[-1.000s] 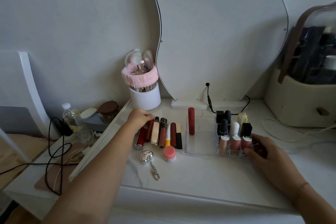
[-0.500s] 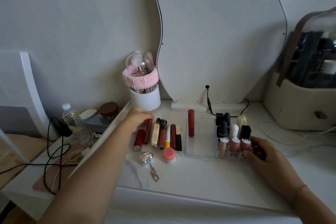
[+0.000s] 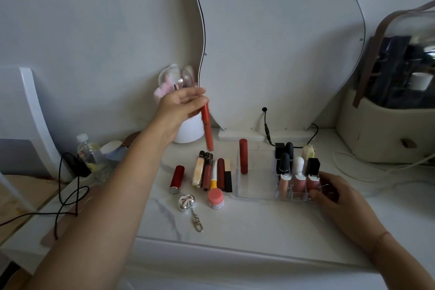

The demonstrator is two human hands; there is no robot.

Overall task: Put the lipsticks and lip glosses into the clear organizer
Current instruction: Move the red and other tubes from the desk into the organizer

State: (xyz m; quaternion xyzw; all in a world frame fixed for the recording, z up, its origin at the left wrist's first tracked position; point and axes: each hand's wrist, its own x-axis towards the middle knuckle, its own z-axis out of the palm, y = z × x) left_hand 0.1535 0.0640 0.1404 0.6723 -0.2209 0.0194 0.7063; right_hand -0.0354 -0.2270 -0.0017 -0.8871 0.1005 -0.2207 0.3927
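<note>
A wavy-edged mirror (image 3: pixel 277 42) leans on the wall behind everything, rising above and just to the right of the raised left hand (image 3: pixel 179 107). Beneath both hands spreads the white marble-patterned tabletop (image 3: pixel 247 223). Far to the right of the right hand (image 3: pixel 334 192) stands a beige cosmetics case with a clear dome (image 3: pixel 390 110). The clear organizer (image 3: pixel 256 181) sits on the tabletop with its right front corner under the right hand's fingertips, which curl against the clear wall; the grip looks light and I cannot tell whether they truly clamp it. Its right-side cells hold upright glosses and lipsticks (image 3: pixel 299 172), just left of those fingers, while a red tube (image 3: pixel 243 159) stands alone in the open left compartment. Behind the left hand is a white cup (image 3: pixel 190 130) with a pink band and a clear dome lid. The left hand is up in the air, fingers closed round the top of an orange-red lip gloss (image 3: pixel 207 129), which hangs nearly upright below the fingers, its lower end above the table and apart from it. Below that hand lies a row of loose tubes (image 3: pixel 213 173), a red lipstick (image 3: pixel 177 179) on its side to their left, then a pink-lidded pot (image 3: pixel 215 198) and a silver keychain charm (image 3: pixel 187 202) nearer the table edge.
</note>
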